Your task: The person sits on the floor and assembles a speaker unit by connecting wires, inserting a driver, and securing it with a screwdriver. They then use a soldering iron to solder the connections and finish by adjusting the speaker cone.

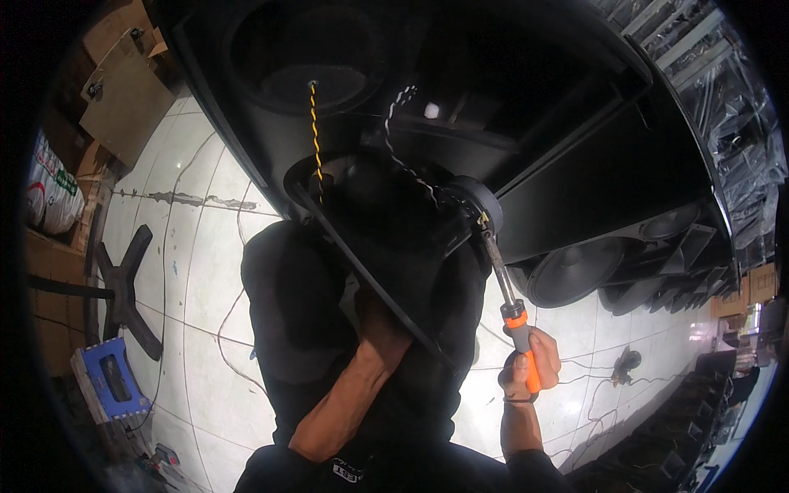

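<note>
A black loudspeaker driver is tilted up on my lap, its round magnet facing right. My left hand grips the driver's rim from below. My right hand holds a soldering iron with an orange and black handle. The iron's tip touches the terminal beside the magnet. A yellow and black twisted wire and a white and black twisted wire run from the large black speaker cabinet down to the driver.
White tiled floor lies on the left with thin cables across it. A black chair base, a blue box and cardboard boxes stand at the left. Several more speaker drivers and cabinets line the right.
</note>
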`<state>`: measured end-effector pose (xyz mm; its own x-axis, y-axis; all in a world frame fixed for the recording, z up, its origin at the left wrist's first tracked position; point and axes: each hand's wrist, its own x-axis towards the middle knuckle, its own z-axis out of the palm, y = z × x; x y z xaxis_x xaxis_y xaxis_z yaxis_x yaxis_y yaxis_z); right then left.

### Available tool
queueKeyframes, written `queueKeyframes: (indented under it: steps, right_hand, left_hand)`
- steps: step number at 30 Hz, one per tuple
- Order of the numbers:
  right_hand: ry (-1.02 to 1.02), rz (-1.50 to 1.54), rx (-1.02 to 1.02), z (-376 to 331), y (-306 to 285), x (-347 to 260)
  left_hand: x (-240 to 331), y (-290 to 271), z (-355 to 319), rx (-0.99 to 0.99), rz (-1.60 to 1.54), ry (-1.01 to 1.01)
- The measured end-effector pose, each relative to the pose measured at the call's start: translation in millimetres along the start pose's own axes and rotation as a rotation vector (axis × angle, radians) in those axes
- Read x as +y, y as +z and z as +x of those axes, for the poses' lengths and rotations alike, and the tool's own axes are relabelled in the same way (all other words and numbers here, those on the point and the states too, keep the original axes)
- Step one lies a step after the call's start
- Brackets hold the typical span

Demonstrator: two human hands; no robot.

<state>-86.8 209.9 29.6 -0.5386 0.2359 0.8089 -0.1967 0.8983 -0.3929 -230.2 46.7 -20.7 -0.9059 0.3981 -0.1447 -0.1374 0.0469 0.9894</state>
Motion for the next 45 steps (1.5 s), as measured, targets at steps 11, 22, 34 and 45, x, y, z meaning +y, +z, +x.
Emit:
queueKeyframes:
  steps: [11, 22, 34, 45]
  right_hand:
    - [0.032, -0.002, 0.001, -2, 0, -1]
    - [0.064, -0.004, 0.014, -4, 0, 0]
    - [0.111, 0.053, 0.106, -5, 5, 0]
    - [0.05, 0.048, 0.103, -7, 7, 2]
  left_hand:
    - [-15, 1, 2, -0.031, 0.02, 0.044]
    - [-26, 4, 0, -0.033, -0.03, 0.043]
    - [-42, 1, -2, -0.064, -0.09, -0.016]
    - [-39, 6, 1, 0.023, -0.836, -0.339]
